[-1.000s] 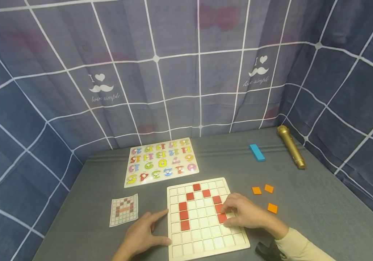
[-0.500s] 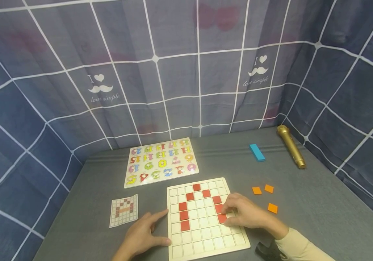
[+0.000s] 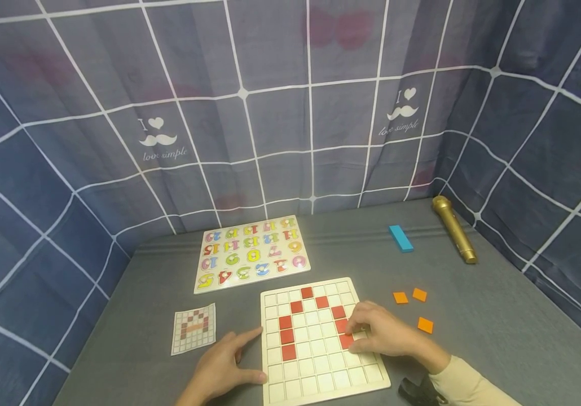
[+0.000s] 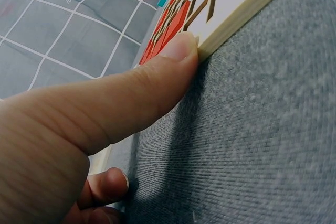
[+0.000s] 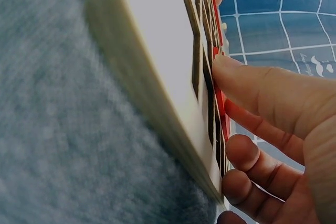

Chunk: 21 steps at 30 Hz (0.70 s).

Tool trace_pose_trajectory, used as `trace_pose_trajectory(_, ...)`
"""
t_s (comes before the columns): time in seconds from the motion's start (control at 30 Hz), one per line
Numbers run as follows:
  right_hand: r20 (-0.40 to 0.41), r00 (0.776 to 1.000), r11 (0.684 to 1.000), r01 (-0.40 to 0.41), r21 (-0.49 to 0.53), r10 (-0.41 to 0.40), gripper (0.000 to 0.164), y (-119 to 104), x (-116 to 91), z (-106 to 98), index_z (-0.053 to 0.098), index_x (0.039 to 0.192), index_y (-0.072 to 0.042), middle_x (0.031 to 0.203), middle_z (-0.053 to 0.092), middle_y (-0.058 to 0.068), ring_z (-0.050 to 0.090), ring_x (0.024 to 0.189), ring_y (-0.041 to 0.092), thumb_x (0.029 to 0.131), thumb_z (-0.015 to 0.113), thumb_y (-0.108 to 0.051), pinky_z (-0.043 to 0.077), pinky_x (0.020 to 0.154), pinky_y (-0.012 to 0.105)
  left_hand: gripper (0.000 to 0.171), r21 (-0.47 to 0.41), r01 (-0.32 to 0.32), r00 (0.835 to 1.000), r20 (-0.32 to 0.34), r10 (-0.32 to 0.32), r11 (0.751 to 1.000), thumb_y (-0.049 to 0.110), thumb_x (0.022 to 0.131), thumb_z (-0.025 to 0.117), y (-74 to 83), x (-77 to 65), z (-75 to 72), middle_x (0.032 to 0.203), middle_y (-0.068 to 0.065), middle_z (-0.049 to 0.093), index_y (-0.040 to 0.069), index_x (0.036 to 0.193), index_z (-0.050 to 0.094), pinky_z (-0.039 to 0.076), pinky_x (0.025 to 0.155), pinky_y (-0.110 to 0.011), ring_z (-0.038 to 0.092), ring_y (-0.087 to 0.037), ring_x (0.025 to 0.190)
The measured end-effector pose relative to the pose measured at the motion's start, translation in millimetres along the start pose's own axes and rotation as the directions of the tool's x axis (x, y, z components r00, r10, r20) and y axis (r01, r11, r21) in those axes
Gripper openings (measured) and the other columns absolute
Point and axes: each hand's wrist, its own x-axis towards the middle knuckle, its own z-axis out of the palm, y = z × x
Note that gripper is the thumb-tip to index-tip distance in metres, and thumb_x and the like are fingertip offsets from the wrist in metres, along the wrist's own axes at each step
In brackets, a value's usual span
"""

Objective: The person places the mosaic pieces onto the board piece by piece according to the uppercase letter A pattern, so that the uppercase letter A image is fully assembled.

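A pale wooden grid board (image 3: 326, 383) lies flat on the table, with several red square tiles (image 3: 288, 352) set in its cells in an arch shape. My left hand (image 3: 221, 363) is at the board's left side, thumb tip and straight index fingertip against the edge; in the left wrist view the thumb (image 4: 157, 77) presses on the edge. My right hand (image 3: 384, 330) is over the right side, thumb and index finger pinching at the lowest right red tile (image 3: 346, 341). The right wrist view shows the thumb (image 5: 247, 74) at that tile's edge, other fingers curled beside the board.
A pattern card (image 3: 194, 329) lies left of the board. Behind it is a number puzzle (image 3: 252, 254). Loose orange tiles (image 3: 425, 325), a blue block (image 3: 400, 238) and a gold microphone (image 3: 454, 230) lie to the right. A gridded curtain (image 3: 280, 124) encloses the back and sides.
Both hands and the tiles keep their places; the whole head view shifts very slightly.
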Motion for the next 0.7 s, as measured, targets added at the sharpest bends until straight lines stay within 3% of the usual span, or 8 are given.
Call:
trace_pose_trajectory(0.43, -0.012, 1.0, 1.0, 0.006, -0.004, -0.006, 0.016, 4, -2, 0, 0.072, 0.092, -0.025, 0.089, 0.059, -0.015, 0.047, 0.085, -0.001, 0.08, 0.08, -0.032, 0.042, 0.073, 0.021, 0.091, 0.004, 0.007, 1.0, 0.002, -0.007, 1.0, 0.066, 0.055, 0.083, -0.4, 0.1, 0.4, 0.077, 0.006, 0.042, 0.035, 0.136, 0.058, 0.026, 0.053, -0.021, 0.034, -0.004, 0.061)
trace_pose_trajectory(0.7, -0.045, 0.999, 1.0, -0.013, 0.014, 0.013, 0.015, 11, -9, -12, 0.069, 0.091, -0.025, 0.085, 0.056, -0.011, 0.045, 0.081, 0.003, 0.082, 0.079, -0.032, 0.039, 0.068, 0.02, 0.091, 0.007, 0.003, 1.0, -0.002, -0.003, 1.0, 0.066, 0.055, 0.083, -0.1, -0.3, 0.0, 0.077, 0.006, 0.041, 0.033, 0.136, 0.059, 0.027, 0.054, -0.021, 0.034, -0.003, 0.061)
